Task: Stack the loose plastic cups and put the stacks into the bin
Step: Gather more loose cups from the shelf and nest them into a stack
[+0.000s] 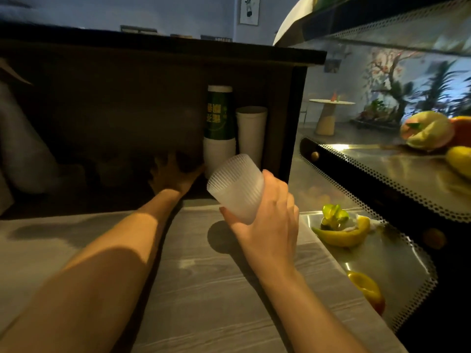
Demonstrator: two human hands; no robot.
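My right hand (pixel 265 215) grips a ribbed, frosted plastic cup (pixel 235 186), held tilted above the wooden counter with its base pointing up and left. My left hand (pixel 173 174) reaches into the dark shelf recess, fingers spread around something dark that I cannot make out. Just right of it stand a stack of white cups topped by green printed ones (pixel 219 131) and a taller white cup stack (pixel 251 135). No bin shows in the frame.
A pale wood counter (pixel 204 289) runs under my arms. A dark shelf top (pixel 163 47) overhangs the recess. On the right a glass display case holds a banana (pixel 341 234), other fruit (pixel 425 131) and metal trays. Dim shapes sit in the recess at left.
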